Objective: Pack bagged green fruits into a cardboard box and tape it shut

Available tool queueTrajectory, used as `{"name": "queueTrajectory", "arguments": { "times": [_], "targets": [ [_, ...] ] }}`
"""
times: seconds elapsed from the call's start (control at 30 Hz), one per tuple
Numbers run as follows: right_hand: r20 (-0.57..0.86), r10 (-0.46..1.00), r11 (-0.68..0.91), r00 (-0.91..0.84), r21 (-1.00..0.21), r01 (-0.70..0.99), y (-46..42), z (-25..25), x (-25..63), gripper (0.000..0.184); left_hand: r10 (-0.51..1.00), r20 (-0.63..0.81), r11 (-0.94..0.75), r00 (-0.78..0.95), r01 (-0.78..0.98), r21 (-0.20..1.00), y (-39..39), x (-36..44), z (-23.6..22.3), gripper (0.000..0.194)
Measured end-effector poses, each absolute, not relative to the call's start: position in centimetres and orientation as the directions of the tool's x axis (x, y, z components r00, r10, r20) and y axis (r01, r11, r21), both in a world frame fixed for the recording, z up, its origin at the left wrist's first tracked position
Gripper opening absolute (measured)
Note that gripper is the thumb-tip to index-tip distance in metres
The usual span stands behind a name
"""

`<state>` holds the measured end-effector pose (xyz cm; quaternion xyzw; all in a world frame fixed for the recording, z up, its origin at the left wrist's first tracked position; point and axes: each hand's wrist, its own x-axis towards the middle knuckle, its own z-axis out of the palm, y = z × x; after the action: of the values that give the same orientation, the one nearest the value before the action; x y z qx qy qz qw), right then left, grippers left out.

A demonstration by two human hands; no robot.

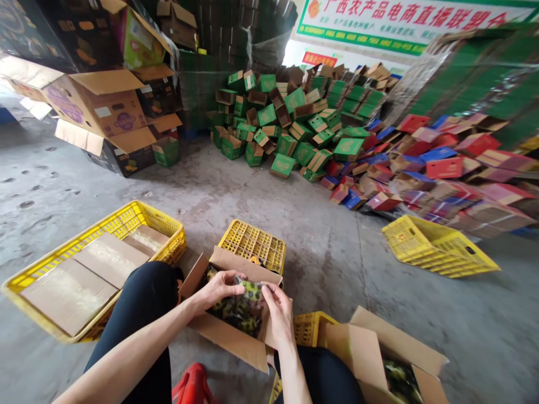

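Above an open cardboard box (229, 335), my left hand (219, 289) and my right hand (278, 306) pinch opposite ends of a small clear plastic packet (251, 293). It has a green and dark spotted pattern; whether that is print or contents I cannot tell. Similar green and dark packets (244, 320) lie inside the box, partly covered by my hands. The box's flaps are spread outward, and it sits between my knees, in front of an upturned yellow crate (252, 242).
A yellow crate (166, 216) with several taped cartons (112, 258) stands at left. To the right are another open carton (357, 350) of green packets and a yellow crate (438, 247). Something red (193, 384) lies below. Green boxes (282, 165) and red and blue boxes (444, 168) pile up behind.
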<state>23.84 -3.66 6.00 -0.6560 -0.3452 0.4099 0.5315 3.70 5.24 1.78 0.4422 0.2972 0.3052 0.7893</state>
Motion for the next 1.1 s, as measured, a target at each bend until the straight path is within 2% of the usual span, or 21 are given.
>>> {"name": "queueTrajectory", "arguments": {
  "times": [0.13, 0.3, 0.43, 0.53, 0.67, 0.8, 0.87, 0.93, 1.1],
  "targets": [
    [-0.149, 0.859, -0.164, 0.490, -0.986, -0.012, -3.7, 5.7, 24.0, 0.052, 0.733, -0.209, 0.462, 0.647, -0.248, 0.852, 5.2, 3.8, 1.4, 0.074],
    [-0.158, 0.848, -0.161, 0.506, -0.986, -0.038, -3.8, 5.9, 23.9, 0.052, 0.703, -0.230, 0.473, 0.672, -0.200, 0.858, 5.2, 3.8, 1.6, 0.053],
    [-0.158, 0.858, -0.176, 0.488, -0.984, -0.009, -3.8, 5.7, 23.9, 0.049, 0.728, -0.224, 0.446, 0.648, -0.200, 0.872, 5.3, 3.7, 1.7, 0.049],
    [-0.155, 0.862, -0.189, 0.483, -0.982, 0.023, -3.7, 5.5, 23.9, 0.050, 0.720, -0.202, 0.443, 0.664, -0.216, 0.870, 5.3, 3.6, 1.5, 0.053],
    [-0.126, 0.864, -0.196, 0.488, -0.976, 0.094, -3.7, 4.9, 24.1, 0.051, 0.707, -0.161, 0.464, 0.688, -0.280, 0.840, 5.3, 3.7, 1.6, 0.071],
    [-0.127, 0.870, -0.202, 0.477, -0.973, 0.109, -3.7, 4.3, 24.3, 0.052, 0.689, -0.121, 0.448, 0.714, -0.289, 0.846, 5.3, 3.8, 2.1, 0.049],
    [-0.127, 0.874, -0.187, 0.469, -0.979, 0.083, -3.7, 4.3, 24.2, 0.055, 0.694, -0.137, 0.450, 0.707, -0.278, 0.849, 5.3, 3.8, 2.3, 0.045],
    [-0.128, 0.894, -0.163, 0.430, -0.985, 0.047, -3.7, 4.4, 24.0, 0.062, 0.709, -0.164, 0.467, 0.686, -0.283, 0.838, 5.3, 3.8, 2.3, 0.046],
    [-0.074, 0.978, -0.082, 0.197, -0.996, 0.032, -3.8, 4.4, 23.2, 0.071, 0.749, -0.230, 0.509, 0.621, -0.318, 0.800, 5.4, 3.8, 2.2, 0.051]
  ]
}}
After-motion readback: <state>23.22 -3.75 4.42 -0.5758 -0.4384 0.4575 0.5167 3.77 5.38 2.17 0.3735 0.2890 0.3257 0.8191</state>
